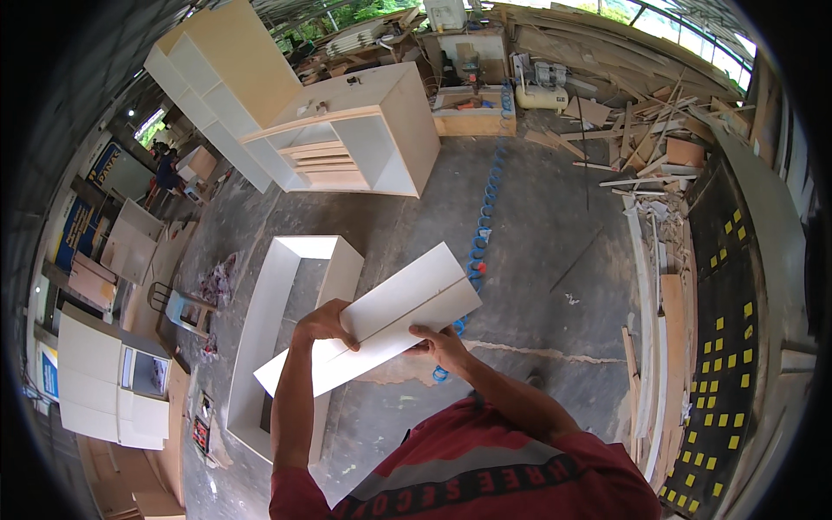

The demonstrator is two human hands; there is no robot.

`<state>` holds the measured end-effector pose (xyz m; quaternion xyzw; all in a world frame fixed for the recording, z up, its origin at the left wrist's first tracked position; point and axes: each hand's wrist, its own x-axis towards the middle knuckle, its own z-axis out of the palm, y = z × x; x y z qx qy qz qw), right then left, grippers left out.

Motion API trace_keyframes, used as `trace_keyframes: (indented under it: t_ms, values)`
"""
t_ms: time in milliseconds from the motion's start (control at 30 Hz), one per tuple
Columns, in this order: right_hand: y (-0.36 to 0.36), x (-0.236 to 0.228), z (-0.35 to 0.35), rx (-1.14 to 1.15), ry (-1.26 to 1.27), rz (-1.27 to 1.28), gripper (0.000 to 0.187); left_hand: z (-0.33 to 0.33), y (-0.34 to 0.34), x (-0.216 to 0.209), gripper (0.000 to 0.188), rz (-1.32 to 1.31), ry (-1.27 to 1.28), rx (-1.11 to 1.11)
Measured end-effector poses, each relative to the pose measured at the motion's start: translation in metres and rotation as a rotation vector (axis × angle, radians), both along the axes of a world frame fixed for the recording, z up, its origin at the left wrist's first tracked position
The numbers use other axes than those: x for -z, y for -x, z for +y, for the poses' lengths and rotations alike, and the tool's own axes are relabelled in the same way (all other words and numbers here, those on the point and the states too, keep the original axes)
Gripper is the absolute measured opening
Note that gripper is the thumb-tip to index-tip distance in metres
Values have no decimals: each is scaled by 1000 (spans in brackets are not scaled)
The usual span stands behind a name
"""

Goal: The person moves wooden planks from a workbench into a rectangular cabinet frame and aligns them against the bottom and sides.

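A long white board (pixel 394 299) with a brown line running along its length is held tilted in front of me. It may be two narrow panels side by side; I cannot tell. My left hand (pixel 325 325) grips its upper left edge, thumb lying on the white face. My right hand (pixel 440 345) grips the lower right edge, thumb on top and fingers curled underneath. Beneath and to the left, an open rectangular white frame (pixel 260 321) lies on the floor, partly covered by the board and my left forearm.
A cabinet carcass (pixel 407 121) and a tall cabinet (pixel 238 52) stand ahead. A blue coiled hose (pixel 487 199) crosses the floor. Wood scraps (pixel 663 130) pile at the right, near a black panel (pixel 719 347) with yellow squares. A stool (pixel 185 308) stands left; another person (pixel 167 169) is farther off.
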<state>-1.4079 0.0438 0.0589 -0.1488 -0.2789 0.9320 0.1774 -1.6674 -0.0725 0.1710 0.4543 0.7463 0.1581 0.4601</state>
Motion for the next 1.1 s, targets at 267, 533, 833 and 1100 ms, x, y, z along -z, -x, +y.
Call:
trace_keyframes:
  t_ms: [267,533,833,1100]
  values:
    - [10,12,-15,81,47,34,58,14,-3,-19,70,102,81,68]
    - [12,8,-9,62,71,20,57,19,3,-10,72,49,74,81]
    - [51,26,12,-9,69,-19,57,13,25,3,72,-3,-5,-29]
    - [110,27,44,-241,-94,-59,40,-22,53,23,65,20,-56,-261]
